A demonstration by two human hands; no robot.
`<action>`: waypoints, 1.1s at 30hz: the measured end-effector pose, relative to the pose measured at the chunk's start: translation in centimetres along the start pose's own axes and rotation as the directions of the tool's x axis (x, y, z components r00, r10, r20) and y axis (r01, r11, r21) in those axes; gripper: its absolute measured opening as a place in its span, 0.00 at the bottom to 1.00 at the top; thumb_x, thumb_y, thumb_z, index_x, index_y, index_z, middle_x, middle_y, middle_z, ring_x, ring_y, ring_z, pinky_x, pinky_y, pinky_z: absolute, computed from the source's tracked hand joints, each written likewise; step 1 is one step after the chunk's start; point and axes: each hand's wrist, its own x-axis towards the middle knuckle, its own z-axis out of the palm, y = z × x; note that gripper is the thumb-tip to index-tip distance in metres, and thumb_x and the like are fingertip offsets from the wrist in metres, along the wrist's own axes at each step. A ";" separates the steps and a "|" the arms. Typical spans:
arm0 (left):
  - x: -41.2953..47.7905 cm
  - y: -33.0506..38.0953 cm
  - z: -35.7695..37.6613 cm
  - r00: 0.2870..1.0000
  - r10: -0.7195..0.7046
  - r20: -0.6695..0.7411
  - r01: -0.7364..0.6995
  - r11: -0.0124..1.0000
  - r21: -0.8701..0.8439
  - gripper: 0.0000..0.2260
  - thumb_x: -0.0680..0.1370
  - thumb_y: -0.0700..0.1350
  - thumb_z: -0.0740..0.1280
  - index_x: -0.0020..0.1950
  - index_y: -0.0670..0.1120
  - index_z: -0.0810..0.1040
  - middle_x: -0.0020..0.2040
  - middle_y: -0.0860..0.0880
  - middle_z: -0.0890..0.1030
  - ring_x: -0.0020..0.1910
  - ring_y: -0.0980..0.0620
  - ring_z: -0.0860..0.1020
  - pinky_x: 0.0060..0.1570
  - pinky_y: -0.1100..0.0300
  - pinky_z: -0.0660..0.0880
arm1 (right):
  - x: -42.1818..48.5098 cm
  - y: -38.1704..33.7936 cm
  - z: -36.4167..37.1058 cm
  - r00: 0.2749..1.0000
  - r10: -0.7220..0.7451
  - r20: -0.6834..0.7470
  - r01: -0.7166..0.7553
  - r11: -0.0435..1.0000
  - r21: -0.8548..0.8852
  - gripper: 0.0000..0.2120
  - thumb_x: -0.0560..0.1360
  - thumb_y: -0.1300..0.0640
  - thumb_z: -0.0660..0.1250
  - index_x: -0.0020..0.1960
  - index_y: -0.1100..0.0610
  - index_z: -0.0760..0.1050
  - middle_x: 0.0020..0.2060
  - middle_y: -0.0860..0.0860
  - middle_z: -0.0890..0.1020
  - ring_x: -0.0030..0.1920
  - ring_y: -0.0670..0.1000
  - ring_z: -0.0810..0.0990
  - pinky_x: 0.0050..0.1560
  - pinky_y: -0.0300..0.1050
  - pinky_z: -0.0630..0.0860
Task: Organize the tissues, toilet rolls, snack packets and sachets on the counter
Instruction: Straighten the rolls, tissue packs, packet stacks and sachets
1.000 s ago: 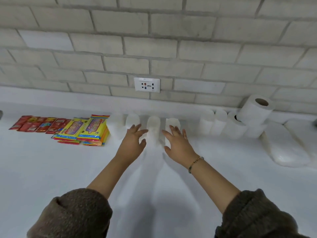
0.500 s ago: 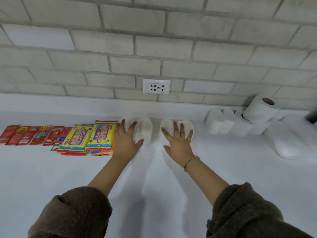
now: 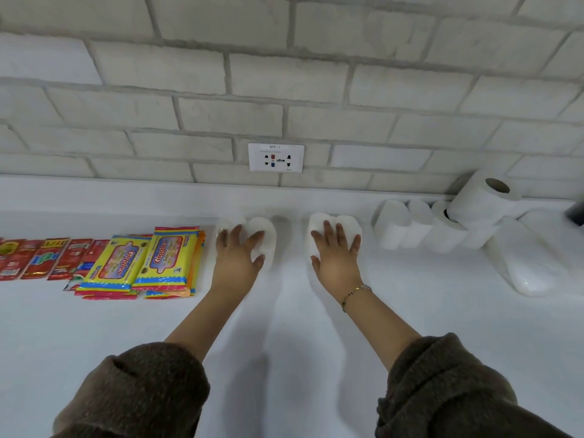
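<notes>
Two pairs of white tissue packs lie at the back of the white counter (image 3: 284,327). My left hand (image 3: 235,259) rests flat with spread fingers on the left tissue packs (image 3: 264,235). My right hand (image 3: 336,259) lies flat on the right tissue packs (image 3: 346,226). Neither hand grips anything. Yellow Giggles snack packets (image 3: 142,259) are stacked just left of my left hand. Red sachets (image 3: 41,257) lie in a row at the far left. White toilet rolls (image 3: 442,222) are grouped at the right, one roll (image 3: 483,197) lying on top.
A white brick wall with a power socket (image 3: 276,157) runs behind the counter. A large white pack (image 3: 524,263) lies at the far right, with a dark object (image 3: 576,211) at the frame edge.
Both hands moved forward and apart, coming down flat on the tissue packs. The packs now sit in two separated pairs with a gap between them.
</notes>
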 end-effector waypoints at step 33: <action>5.9 12.8 7.0 0.997 0.068 0.034 -0.071 0.993 0.093 0.21 0.80 0.45 0.58 0.72 0.53 0.61 0.72 0.41 0.60 0.71 0.35 0.54 0.69 0.43 0.64 | 2.1 10.5 -4.4 0.982 -0.099 0.160 0.078 0.988 0.136 0.37 0.76 0.54 0.63 0.77 0.50 0.44 0.77 0.54 0.43 0.77 0.56 0.40 0.73 0.65 0.38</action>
